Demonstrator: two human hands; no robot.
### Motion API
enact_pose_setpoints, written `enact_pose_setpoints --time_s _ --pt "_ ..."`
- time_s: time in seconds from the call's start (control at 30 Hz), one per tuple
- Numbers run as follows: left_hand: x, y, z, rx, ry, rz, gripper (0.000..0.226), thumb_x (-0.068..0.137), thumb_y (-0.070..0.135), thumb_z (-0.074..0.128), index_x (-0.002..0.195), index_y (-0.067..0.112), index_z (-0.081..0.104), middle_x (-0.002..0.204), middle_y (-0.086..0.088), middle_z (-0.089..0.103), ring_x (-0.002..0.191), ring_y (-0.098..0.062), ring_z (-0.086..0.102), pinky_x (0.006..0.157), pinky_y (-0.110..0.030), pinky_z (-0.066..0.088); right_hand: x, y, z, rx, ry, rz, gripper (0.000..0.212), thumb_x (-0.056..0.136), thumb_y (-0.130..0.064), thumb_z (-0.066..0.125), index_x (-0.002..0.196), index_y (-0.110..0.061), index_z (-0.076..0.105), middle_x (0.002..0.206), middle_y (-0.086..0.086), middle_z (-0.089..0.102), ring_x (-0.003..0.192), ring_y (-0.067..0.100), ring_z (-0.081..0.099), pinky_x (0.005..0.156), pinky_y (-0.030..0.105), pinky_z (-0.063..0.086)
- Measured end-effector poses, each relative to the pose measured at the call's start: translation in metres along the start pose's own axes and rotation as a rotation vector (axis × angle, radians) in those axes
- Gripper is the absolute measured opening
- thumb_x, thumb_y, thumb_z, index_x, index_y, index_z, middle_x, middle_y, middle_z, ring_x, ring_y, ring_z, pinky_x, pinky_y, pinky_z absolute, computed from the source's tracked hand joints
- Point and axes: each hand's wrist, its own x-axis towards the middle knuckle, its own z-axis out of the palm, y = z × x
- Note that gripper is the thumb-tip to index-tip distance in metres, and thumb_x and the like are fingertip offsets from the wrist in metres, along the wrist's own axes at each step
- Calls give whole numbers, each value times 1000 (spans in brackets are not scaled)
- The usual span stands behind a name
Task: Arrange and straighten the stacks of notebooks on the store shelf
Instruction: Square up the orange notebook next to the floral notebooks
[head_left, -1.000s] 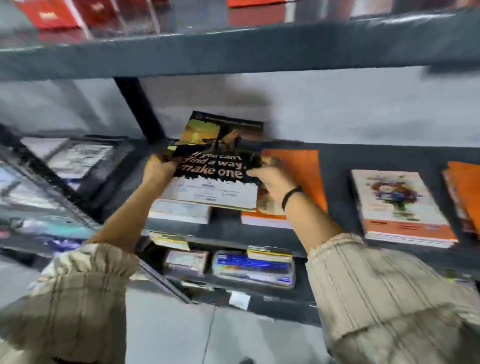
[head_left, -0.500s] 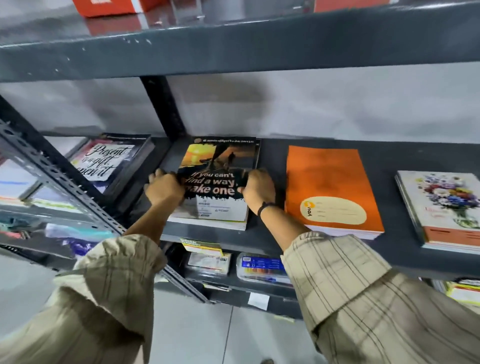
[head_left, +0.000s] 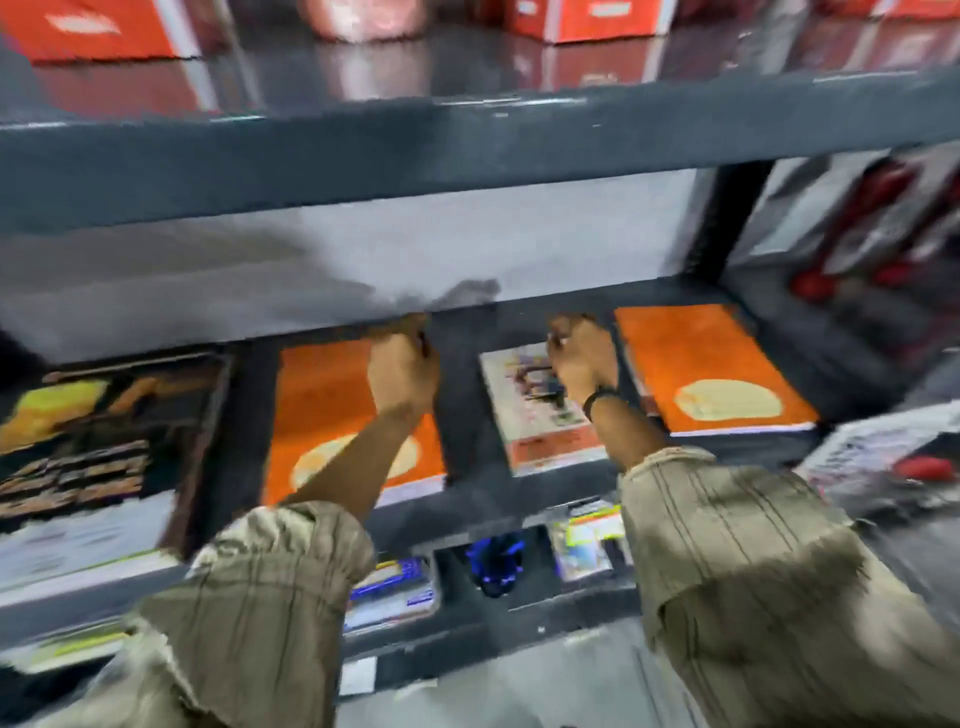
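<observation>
A person in striped beige sleeves reaches both arms into a dark metal shelf (head_left: 467, 499) lined with four notebook stacks. The left hand (head_left: 402, 371) sits curled at the far right corner of an orange stack (head_left: 332, 410), its fingers bent over the back edge; motion blur hides whether they pinch the cover or only press against it. The right hand (head_left: 582, 358), a dark band on its wrist, is bunched at the far right corner of a pale floral stack (head_left: 530, 415), and its grip cannot be told through the blur either. That floral stack lies between the two orange ones: the second orange stack (head_left: 711, 369) rests just to its right, slightly askew. At far left lies a dark-covered stack (head_left: 104, 441) bearing a sunset picture and lettering too smeared to read. Red boxes (head_left: 98, 28) stand on the shelf above, and small packaged goods (head_left: 389, 592) sit on the tier below
</observation>
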Motion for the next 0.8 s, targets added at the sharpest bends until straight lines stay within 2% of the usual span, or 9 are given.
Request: enact_pose_setpoints --time_s 0.07,0.13,0.2,0.27,0.37,0.47,0.6,0.67,0.8 --pt "-9 49 52 -105 -93 -20 26 79 5 45 93 6 66 94 -25 70 90 -38 64 73 -40 49 16 59 -35 -80 10 68 37 80 -27 44 98 -5 68 107 24 67 103 39 61 85 41 51" --pt "-20 90 92 -216 -164 -85 25 81 4 45 95 5 66 102 -23 69 96 -37 63 77 -38 49 25 108 -60 -147 22 194 31 83 -20 53 108 -7 64 117 22 61 112 39 56 90 43 49" --pt "-30 125 120 -256 -247 -128 25 85 8 47 100 4 67 107 -23 69 100 -37 63 80 -37 49 31 143 -75 -245 4 274 33 84 -18 55 116 -9 59 125 19 55 119 39 48 95 45 43" --pt "-37 156 145 -236 -371 -164 26 88 12 48 102 -2 65 110 -30 66 103 -41 61 82 -41 48 37 175 -88 -304 -34 360 39 86 -24 55 122 -10 53 132 18 47 126 38 39 101 49 36" --pt "-38 179 168 -176 -507 -278 29 86 12 48 102 -7 62 112 -31 64 105 -42 60 83 -41 49 43 200 -92 -216 -110 486 56 86 -37 55 134 -12 42 145 17 35 135 37 29 110 53 25" --pt "-38 192 183 -124 -590 -363 30 82 13 50 99 -8 63 111 -28 66 103 -39 62 82 -38 51 48 208 -90 -80 -119 548 69 83 -47 59 138 -12 36 147 16 33 135 37 30 109 52 27" --pt "-38 199 192 -173 -550 -525 32 78 16 53 104 -1 63 115 -22 65 107 -37 60 88 -39 52 49 207 -87 -64 -25 575 69 78 -44 68 133 -13 41 141 17 41 131 37 35 104 50 32" --pt "-37 200 191 -295 -493 -600 32 76 11 55 104 -2 64 113 -22 66 105 -37 62 88 -40 54 50 201 -86 -104 32 573 63 77 -37 69 129 -12 44 138 18 44 128 37 37 102 50 34" --pt "-25 174 175 -552 -427 -647 38 70 6 54 105 -3 63 112 -27 66 103 -39 63 92 -51 53 47 173 -79 -53 103 560 51 84 -16 57 132 -11 41 135 20 47 126 37 40 103 49 34"
